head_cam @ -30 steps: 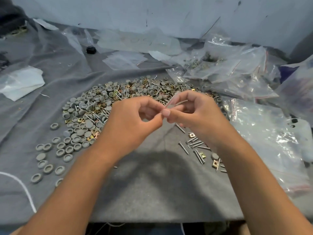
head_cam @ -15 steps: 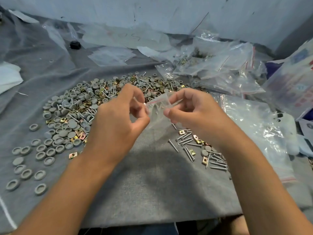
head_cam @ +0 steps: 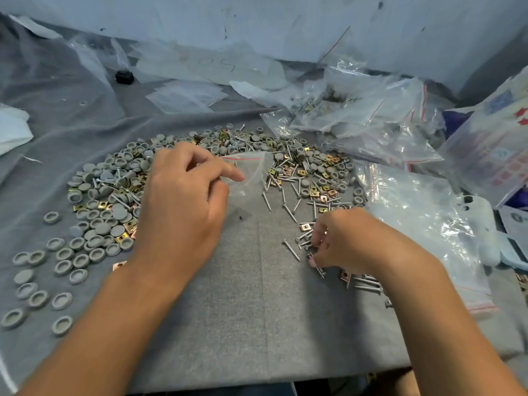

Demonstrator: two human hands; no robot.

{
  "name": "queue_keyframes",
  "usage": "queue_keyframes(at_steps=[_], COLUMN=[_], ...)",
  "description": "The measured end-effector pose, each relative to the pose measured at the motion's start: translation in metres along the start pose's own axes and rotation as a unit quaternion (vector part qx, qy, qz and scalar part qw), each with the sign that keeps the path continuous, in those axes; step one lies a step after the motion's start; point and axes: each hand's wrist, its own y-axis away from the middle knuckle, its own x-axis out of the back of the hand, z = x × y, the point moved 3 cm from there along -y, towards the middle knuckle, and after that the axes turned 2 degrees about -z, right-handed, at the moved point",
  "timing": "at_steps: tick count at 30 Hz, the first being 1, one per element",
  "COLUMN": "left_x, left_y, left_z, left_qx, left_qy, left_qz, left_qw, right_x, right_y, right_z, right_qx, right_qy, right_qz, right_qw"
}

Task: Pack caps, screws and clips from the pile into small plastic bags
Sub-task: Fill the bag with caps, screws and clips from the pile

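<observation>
My left hand holds a small clear plastic bag with a red zip line, pinched between thumb and fingers above the grey cloth. My right hand is down on the cloth at the right, its curled fingers on a small group of silver screws and brass clips. What the fingers grip is hidden. Behind both hands spreads the pile of grey caps, screws and clips. Loose grey caps lie at the left.
Clear bags, some holding parts, are heaped at the back right. A large flat bag lies right of my right hand. A stack of small bags and a black cap sit at the back. White cloth lies far left.
My right hand let go of the bag and dropped to the screws on the cloth at the right. My left hand kept the bag and moved it slightly back.
</observation>
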Motion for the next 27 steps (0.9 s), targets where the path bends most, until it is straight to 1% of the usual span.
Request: queue_keyframes(at_steps=[4,7,9,11,13,16,19,21,23,27], left_x=[0.001,0.003,0.004,0.002,-0.001,-0.007,-0.011,-0.014,-0.017,-0.018], left_y=[-0.001,-0.002,-0.001,-0.001,-0.001,0.001,0.003,0.004,0.005,0.008], left_z=[0.001,0.001,0.000,-0.001,-0.002,-0.002,-0.001,0.000,-0.001,-0.006], left_qx=[-0.004,0.012,0.020,0.018,0.015,0.008,-0.003,0.000,0.010,0.031], left_qy=[-0.010,-0.015,-0.019,-0.031,-0.050,-0.036,-0.013,0.005,0.015,0.014], left_qz=[0.022,0.056,0.057,0.037,0.000,-0.054,-0.088,-0.117,-0.145,-0.182], left_qw=[1.000,0.998,0.998,0.999,0.999,0.998,0.996,0.993,0.989,0.983], right_x=[-0.002,-0.002,-0.001,0.000,-0.002,-0.005,0.002,0.009,0.009,0.000], right_y=[0.004,0.007,0.009,0.010,0.010,0.008,0.006,0.008,0.010,0.012], right_z=[-0.003,-0.005,-0.005,-0.004,-0.004,-0.003,0.005,0.014,0.019,0.017], right_qx=[-0.005,-0.015,-0.027,-0.037,-0.036,-0.027,-0.010,-0.005,-0.002,-0.014], right_qy=[0.041,0.061,0.071,0.064,0.061,0.052,-0.040,-0.070,-0.059,-0.002], right_qz=[0.021,0.035,0.040,0.035,0.025,0.023,0.040,0.052,0.035,0.001], right_qw=[0.999,0.997,0.996,0.997,0.997,0.998,0.998,0.996,0.998,1.000])
